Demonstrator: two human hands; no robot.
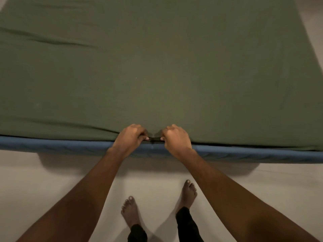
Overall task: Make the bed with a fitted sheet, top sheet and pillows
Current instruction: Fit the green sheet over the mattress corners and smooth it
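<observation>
An olive green sheet (157,67) covers the whole top of the mattress. Its near edge hangs just over the blue side of the mattress (61,145). My left hand (130,137) and my right hand (175,137) sit close together at the middle of that near edge. Both have their fingers curled round the hem of the green sheet, a small gap of bunched cloth between them. A long crease runs across the sheet at the left. No pillows are in view.
Pale floor (43,189) lies between me and the bed. My two bare feet (130,212) stand on it just short of the mattress edge. The right side of the bed meets pale floor at the upper right.
</observation>
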